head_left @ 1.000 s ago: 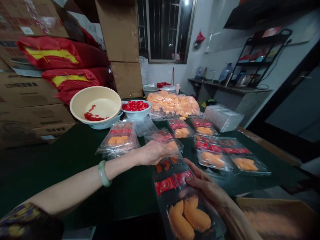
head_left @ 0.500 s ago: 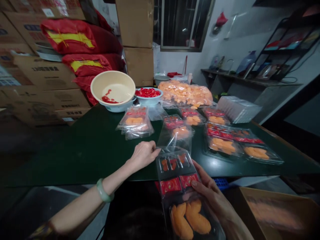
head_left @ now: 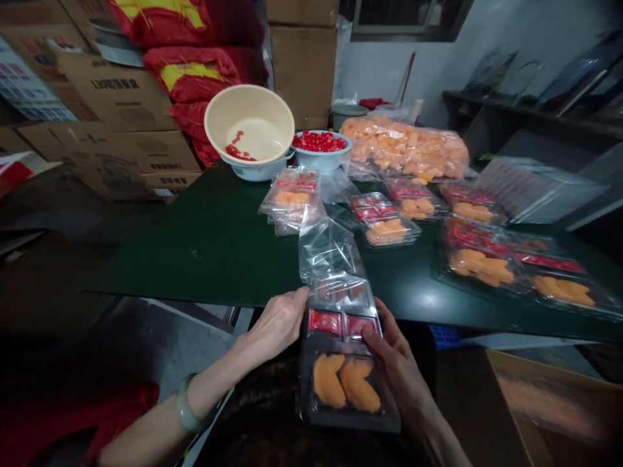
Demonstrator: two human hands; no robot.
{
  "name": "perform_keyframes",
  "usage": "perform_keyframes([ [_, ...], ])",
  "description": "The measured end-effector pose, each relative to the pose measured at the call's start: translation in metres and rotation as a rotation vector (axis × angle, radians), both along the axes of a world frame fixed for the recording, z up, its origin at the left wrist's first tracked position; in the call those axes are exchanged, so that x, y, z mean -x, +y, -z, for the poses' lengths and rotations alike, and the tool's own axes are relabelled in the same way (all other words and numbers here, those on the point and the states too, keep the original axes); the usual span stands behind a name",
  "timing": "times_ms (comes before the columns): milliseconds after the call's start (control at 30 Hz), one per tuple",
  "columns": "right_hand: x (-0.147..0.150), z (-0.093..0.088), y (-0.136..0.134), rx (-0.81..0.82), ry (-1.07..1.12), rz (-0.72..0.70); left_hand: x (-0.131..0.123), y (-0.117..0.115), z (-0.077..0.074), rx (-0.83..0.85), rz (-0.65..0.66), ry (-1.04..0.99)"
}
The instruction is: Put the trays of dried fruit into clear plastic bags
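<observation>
Green table (head_left: 204, 259) now behind the lifted plastic tray (head_left: 343, 383).

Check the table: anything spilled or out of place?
Yes: red residue streaks the inside of the cream basin, like a spill left behind. A crumpled clear plastic bag also lies loose on the green table.

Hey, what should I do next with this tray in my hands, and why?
Probably fold the loose clear plastic bag down against the clear plastic tray of orange pieces, because its slack end sticks out past the tray over the dark green table while your left hand and right hand hold the tray's sides.
</observation>
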State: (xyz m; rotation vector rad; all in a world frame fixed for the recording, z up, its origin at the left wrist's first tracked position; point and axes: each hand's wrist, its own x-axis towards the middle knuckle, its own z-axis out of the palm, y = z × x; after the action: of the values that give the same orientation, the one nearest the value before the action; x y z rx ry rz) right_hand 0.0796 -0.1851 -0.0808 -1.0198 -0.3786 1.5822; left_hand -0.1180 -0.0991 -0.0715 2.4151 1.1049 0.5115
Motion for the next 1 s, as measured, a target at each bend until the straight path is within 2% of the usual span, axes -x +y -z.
perform_keyframes([
  [167, 0.01, 0.001, -0.005, 0.048, -0.062, -0.07, 0.018, -0.02, 0.004, 0.017, 0.011, 0.095],
  [333, 0.001, 0.007, -0.022, 0.102, -0.149, -0.08, 0.023, -0.053, 0.01, 0.189, -0.034, -0.033],
  [467, -0.01, 0.014, -0.039, 0.132, -0.327, -0.215, 0.044, -0.077, 0.019, 0.287, -0.028, -0.127],
  [533, -0.014, 0.012, -0.042, 0.114, -0.432, -0.297, 0.056, -0.089, 0.022, 0.311, -0.08, -0.166],
  [633, -0.011, 0.003, -0.027, -0.063, -0.538, -0.438, 0.069, -0.103, 0.02, 0.322, -0.25, -0.229],
  [767, 0.02, -0.009, 0.023, -0.506, -0.729, -0.65, 0.082, -0.101, 0.008, 0.255, -0.522, -0.351],
  [867, 0.06, -0.011, 0.066, -0.805, -1.02, -0.646, 0.1, -0.077, 0.003, 0.23, -0.649, -0.439],
  [1000, 0.111, -0.014, 0.11, -1.12, -1.551, -0.569, 0.131, -0.033, 0.004, 0.251, -0.641, -0.418],
])
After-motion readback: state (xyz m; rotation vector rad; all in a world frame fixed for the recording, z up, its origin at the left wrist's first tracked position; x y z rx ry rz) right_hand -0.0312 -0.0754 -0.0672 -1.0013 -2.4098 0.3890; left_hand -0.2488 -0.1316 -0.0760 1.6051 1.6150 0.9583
